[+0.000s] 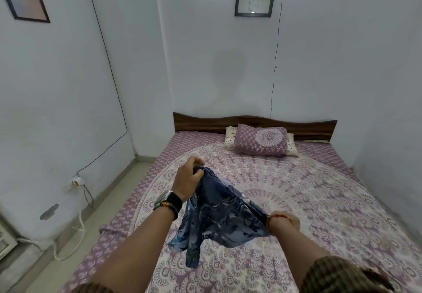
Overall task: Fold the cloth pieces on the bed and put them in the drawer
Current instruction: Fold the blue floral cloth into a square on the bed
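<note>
A person's right hand [283, 220] pinched one edge of a blue patterned cloth [219, 215] while the left hand [188, 174], its grip curled tight around the opposite corner, held it raised above the bed [319, 201]. The cloth sagged between them, its lower folds hanging toward the purple printed sheet. Farther back, a matching pillow [261, 140] lay against the wooden headboard [251, 121].
</note>
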